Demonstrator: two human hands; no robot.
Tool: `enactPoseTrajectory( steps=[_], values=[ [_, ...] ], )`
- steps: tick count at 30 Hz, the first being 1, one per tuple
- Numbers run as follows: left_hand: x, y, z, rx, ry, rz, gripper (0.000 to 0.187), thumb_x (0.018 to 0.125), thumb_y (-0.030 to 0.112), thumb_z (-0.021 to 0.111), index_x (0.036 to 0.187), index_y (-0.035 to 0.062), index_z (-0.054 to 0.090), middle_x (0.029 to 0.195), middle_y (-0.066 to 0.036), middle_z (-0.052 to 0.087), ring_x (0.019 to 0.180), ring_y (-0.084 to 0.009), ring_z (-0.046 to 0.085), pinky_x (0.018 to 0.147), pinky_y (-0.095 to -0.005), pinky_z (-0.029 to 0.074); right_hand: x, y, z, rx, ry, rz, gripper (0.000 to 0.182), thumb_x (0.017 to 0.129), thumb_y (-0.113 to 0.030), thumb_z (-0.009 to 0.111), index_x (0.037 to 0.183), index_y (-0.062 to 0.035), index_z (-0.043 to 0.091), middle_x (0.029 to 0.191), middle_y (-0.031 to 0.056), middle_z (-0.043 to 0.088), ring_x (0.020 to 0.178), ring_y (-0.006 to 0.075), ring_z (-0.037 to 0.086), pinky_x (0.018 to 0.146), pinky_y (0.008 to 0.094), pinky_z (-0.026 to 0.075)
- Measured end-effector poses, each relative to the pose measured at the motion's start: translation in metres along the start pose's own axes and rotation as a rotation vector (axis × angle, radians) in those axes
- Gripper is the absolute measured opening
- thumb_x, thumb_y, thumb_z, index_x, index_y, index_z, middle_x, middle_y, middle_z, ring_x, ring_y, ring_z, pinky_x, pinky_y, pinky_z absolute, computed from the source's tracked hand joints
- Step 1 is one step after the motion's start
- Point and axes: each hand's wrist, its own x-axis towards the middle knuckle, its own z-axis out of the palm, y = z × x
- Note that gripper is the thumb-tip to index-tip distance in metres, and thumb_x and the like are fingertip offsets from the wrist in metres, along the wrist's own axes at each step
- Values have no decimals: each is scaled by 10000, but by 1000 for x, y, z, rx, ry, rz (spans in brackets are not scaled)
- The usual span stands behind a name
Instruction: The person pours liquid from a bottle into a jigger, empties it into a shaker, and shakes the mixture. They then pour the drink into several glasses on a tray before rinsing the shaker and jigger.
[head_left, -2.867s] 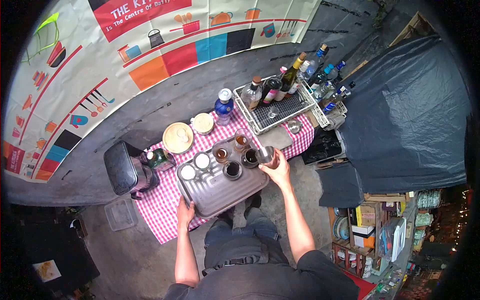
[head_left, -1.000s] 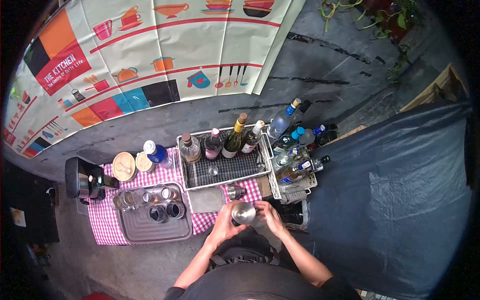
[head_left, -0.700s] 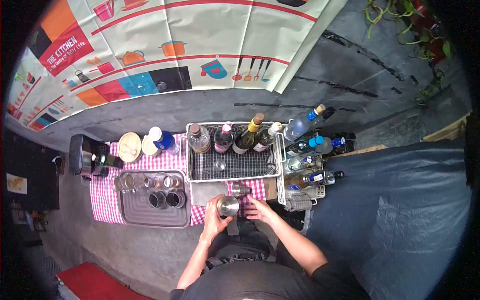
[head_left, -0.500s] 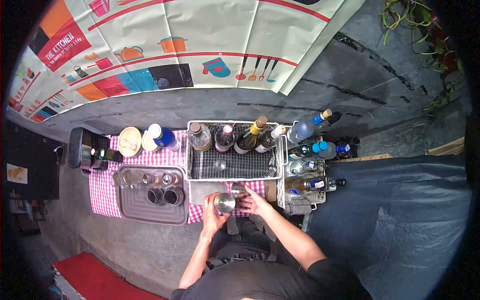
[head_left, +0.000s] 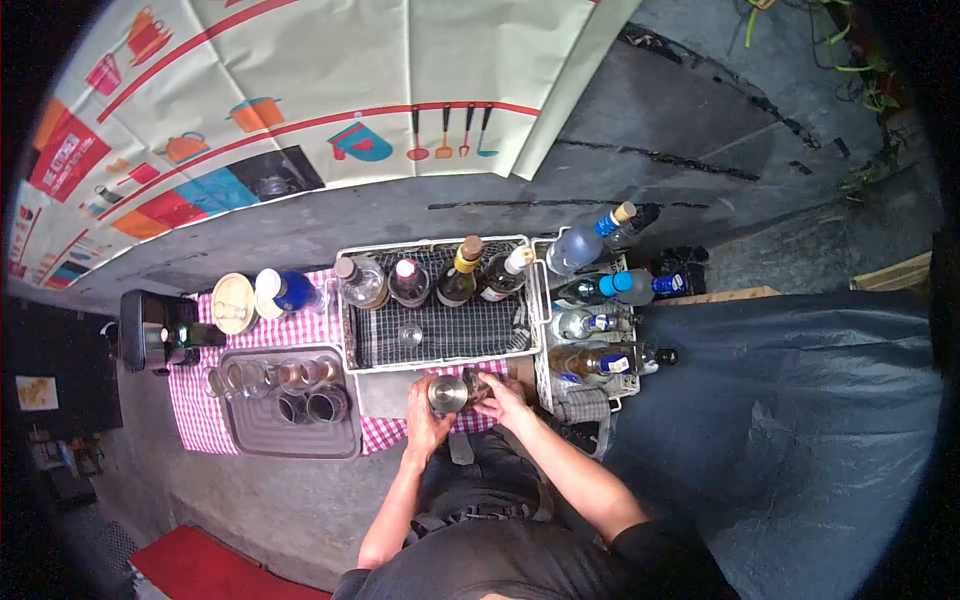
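A round metal cup [head_left: 447, 393], seen from above, is in my left hand [head_left: 426, 428], whose fingers wrap round its left side. Close against the cup's right side is a clear glass [head_left: 477, 384], partly hidden, with the fingers of my right hand [head_left: 505, 404] curled round it. Both hands are over the front edge of the table, by a grey mat [head_left: 382, 393]. Just beyond them stands a white wire basket [head_left: 440, 363] lined with checked cloth. In it are several bottles and one small glass [head_left: 410, 335].
On the left, a grey tray [head_left: 300, 445] carries several glasses on a pink checked tablecloth [head_left: 200, 425]. A black appliance [head_left: 148, 330], a wooden bowl [head_left: 235, 305] and a blue bottle [head_left: 290, 291] stand behind it. A second rack [head_left: 543, 375] of bottles is on the right.
The view has shifted, so the table appears further left. My hands have come closer together, and the cup and the glass are now side by side.
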Motion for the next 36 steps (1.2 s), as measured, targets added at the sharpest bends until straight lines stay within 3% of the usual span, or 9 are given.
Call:
enactPoseTrajectory(
  steps=[2, 5, 7, 9, 13, 27, 30, 33, 36],
  values=[
    [5, 2, 5, 8, -14, 7, 869, 614, -1, 825, 1397, 48, 450, 1333, -197, 542, 1264, -410, 519, 1065, -484, 448, -10, -2, -6, -80, 148, -174, 682, 832, -234, 860, 1358, -89, 452, 1016, 63, 661, 790, 192, 687, 656, 399, 631],
    [10, 0, 12, 20, -30, 6, 892, 619, 4, 834, 1409, 47, 423, 1326, -212, 538, 1246, -425, 521, 1060, -488, 446, 0, 8, -22, -148, 193, -349, 661, 828, -252, 867, 1336, -88, 477, 1031, 58, 662, 796, 163, 681, 627, 359, 617],
    [10, -2, 17, 24, -38, 8, 904, 620, 7, 838, 1414, 44, 408, 1321, -220, 537, 1234, -433, 522, 1055, -491, 445, 14, 16, -33, -165, 190, -381, 626, 827, -238, 871, 1306, -74, 502, 1047, 48, 663, 806, 143, 676, 627, 307, 603],
    [9, -2, 20, 38, 5, -20, 897, 628, 7, 839, 1408, 33, 396, 1306, -234, 539, 1217, -447, 522, 1039, -505, 446, 28, 26, -38, -265, 304, -655, 587, 827, -202, 871, 1280, -63, 524, 1060, 55, 664, 811, 129, 669, 624, 264, 579],
    [10, -1, 20, 35, -5, -73, 887, 639, 7, 841, 1405, 27, 393, 1292, -242, 544, 1222, -449, 520, 1040, -510, 443, 55, 40, -52, -466, 352, -961, 594, 818, -167, 874, 1282, -30, 530, 1049, 70, 663, 884, 141, 652, 748, 280, 556],
    [4, -12, 10, 56, 8, 4, 877, 664, 19, 831, 1420, 25, 386, 1297, -232, 548, 1219, -433, 542, 1034, -495, 460, 13, 26, -21, -578, 331, -740, 742, 746, -311, 927, 1292, -3, 529, 967, 113, 711, 876, 180, 676, 790, 329, 547],
    [2, -11, 9, 32, 20, 25, 870, 669, 16, 823, 1415, 19, 374, 1297, -237, 537, 1219, -437, 539, 1034, -495, 458, 21, 24, -18, -665, 334, -691, 780, 731, -395, 906, 1284, 6, 529, 1057, 175, 729, 950, 315, 707, 851, 420, 546],
    [3, -11, 8, 69, 29, 34, 870, 672, 17, 821, 1412, 14, 364, 1297, -240, 528, 1219, -440, 535, 1034, -497, 456, 24, 26, -19, -756, 415, -762, 722, 764, -382, 894, 1272, 9, 563, 988, 147, 737, 908, 241, 709, 802, 376, 550],
    [2, -11, 7, 83, -1, -5, 876, 671, 12, 823, 1415, 11, 360, 1309, -242, 525, 1235, -442, 527, 1041, -497, 454, 20, 25, -16, -687, 430, -807, 662, 817, -405, 849, 1268, -6, 575, 1033, 149, 735, 947, 266, 707, 838, 391, 548]
  ],
)
